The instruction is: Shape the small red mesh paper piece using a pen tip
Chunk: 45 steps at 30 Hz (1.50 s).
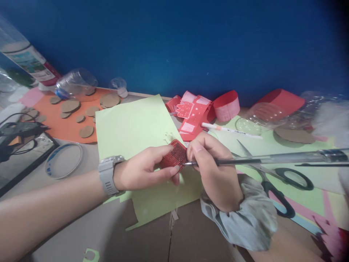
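Note:
My left hand (144, 169), with a grey watch (109, 176) on its wrist, pinches a small red paper piece (176, 154) covered in black crosshatched lines. Pale, thin strips stick out at the top of that piece. In my right hand (216, 174) is a clear-barrelled pen (275, 158), its tip at the right edge of the red piece. A pale scrunchie (245, 214) circles my right wrist. Under both hands lies light green paper (128, 123), its lower edge cut unevenly.
Scissors (268, 178) lie open at right, near a white marker (231, 130). Red paper strips (197, 112) and a red paper ring (226, 105) stand by the blue wall (174, 43). At left are cardboard discs (70, 106) on orange paper (60, 127), a tape roll (64, 160) and plastic bottles (77, 82).

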Tool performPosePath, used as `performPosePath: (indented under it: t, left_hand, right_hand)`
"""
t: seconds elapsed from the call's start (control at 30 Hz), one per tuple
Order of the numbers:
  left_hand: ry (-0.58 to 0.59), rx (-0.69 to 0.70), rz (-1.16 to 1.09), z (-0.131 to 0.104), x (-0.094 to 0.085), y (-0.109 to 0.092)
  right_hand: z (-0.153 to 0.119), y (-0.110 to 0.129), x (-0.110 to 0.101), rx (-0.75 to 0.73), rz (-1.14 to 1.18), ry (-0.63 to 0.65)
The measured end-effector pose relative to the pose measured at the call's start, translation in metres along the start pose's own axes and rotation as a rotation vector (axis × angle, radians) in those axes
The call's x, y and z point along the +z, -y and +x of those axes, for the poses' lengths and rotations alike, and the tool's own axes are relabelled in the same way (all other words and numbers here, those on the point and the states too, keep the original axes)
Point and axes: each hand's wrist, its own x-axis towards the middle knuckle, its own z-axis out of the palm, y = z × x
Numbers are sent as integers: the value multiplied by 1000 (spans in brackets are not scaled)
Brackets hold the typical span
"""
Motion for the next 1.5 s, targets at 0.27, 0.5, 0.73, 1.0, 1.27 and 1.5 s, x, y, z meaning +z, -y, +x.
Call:
performPosePath:
  t: [0.27, 0.5, 0.73, 1.0, 1.27, 1.5]
  left_hand:
    - [8, 4, 14, 0, 0, 0]
    - [4, -6, 13, 1, 1, -1]
    - [8, -19, 0, 0, 1, -1]
    - [-15, -33, 27, 1, 1, -2]
    - [-11, -32, 28, 1, 0, -2]
    - [-9, -18, 15, 3, 0, 0]
  right_hand:
    - [-1, 1, 0, 20, -59, 24]
    - [-2, 0, 0, 5, -76, 32]
    - [0, 0, 0, -7, -64, 39]
    - [-3, -1, -2, -8, -9, 24]
    - [-2, -2, -1, -16, 14, 32]
    - [-2, -1, 0, -22, 4, 39]
